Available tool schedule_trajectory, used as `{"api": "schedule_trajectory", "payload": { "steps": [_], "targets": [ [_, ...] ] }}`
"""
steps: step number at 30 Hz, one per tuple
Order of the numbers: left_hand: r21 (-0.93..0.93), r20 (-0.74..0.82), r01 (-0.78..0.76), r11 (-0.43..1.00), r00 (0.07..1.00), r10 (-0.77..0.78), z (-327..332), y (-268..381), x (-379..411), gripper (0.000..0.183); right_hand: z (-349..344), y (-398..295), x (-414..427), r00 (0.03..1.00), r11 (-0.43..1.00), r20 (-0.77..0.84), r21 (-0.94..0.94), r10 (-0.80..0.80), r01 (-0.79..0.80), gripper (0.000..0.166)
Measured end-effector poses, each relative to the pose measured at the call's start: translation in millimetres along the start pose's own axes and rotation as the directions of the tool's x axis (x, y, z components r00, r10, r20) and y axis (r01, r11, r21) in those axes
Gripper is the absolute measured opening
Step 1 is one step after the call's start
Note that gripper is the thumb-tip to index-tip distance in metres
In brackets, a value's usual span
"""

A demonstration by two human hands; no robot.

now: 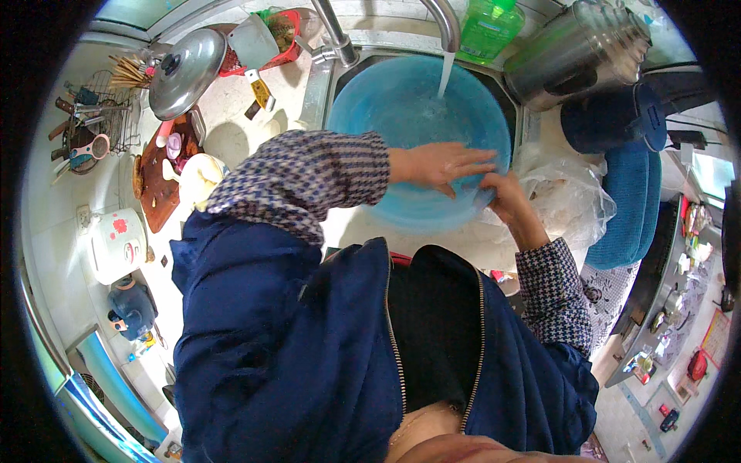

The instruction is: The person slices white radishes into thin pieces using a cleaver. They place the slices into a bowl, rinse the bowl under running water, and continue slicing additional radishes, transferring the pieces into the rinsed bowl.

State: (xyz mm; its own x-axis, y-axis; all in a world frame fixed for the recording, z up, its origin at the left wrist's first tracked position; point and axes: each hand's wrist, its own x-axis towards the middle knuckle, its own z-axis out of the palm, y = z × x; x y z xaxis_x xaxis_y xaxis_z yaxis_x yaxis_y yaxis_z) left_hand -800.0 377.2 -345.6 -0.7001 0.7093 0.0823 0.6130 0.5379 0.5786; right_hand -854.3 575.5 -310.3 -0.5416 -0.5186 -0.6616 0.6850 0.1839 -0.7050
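Observation:
A large translucent blue plastic basin (pixel 370 104) sits over the sink (pixel 315 95). Water runs into it from the metal faucet (pixel 448 26). Inside the basin, at its near right side, my left hand (pixel 446 165) is stretched flat with the fingers apart and nothing in its grasp. My right hand (pixel 506 197) has its fingers curled around the basin's near right rim, close to the left fingertips. That stretch of rim is blurred. Checked sleeve covers reach to both wrists.
Right of the sink are a clear plastic bag (pixel 573 202), a steel canister (pixel 579 58) and a dark blue container (pixel 608 118). Behind stands a green detergent bottle (pixel 492 29). On the left counter lie a pot lid (pixel 188 72), a wooden cutting board (pixel 162 199) and a red basket (pixel 289 55).

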Motion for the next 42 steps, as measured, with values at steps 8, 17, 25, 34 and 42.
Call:
{"api": "schedule_trajectory", "payload": {
  "steps": [8, 17, 25, 34, 42],
  "targets": [
    [0.41, 0.382, 0.386, 0.826, 0.75, -0.54, -82, 3, -98, 0.031, 11, 14, -8, 0.988, 0.975, -0.105, 0.178, -0.117, 0.134, 0.057],
    [-0.537, -0.662, 0.767, 0.351, -0.125, -0.739, -95, -156, -227, 0.026, 31, 17, 12, 0.911, 0.927, -0.261, 0.116, -0.319, 0.358, 0.05],
    [-0.541, -0.777, 0.647, 0.537, -0.14, -0.614, -103, -205, -175, 0.035, 10, -13, -23, 0.807, 0.9, -0.407, -0.11, -0.429, 0.423, 0.039],
    [-0.688, -0.582, 0.633, 0.354, -0.191, -0.791, -103, -136, -161, 0.07, 9, -26, -25, 0.423, 0.466, -0.274, -0.755, -0.864, 0.461, 0.033],
    [-0.219, -0.784, 0.78, 0.587, 0.217, -0.581, 11, 55, -185, 0.06, 37, -62, -76, 0.127, 0.226, -0.196, -0.926, -0.972, 0.304, 0.04]
  ]
}}
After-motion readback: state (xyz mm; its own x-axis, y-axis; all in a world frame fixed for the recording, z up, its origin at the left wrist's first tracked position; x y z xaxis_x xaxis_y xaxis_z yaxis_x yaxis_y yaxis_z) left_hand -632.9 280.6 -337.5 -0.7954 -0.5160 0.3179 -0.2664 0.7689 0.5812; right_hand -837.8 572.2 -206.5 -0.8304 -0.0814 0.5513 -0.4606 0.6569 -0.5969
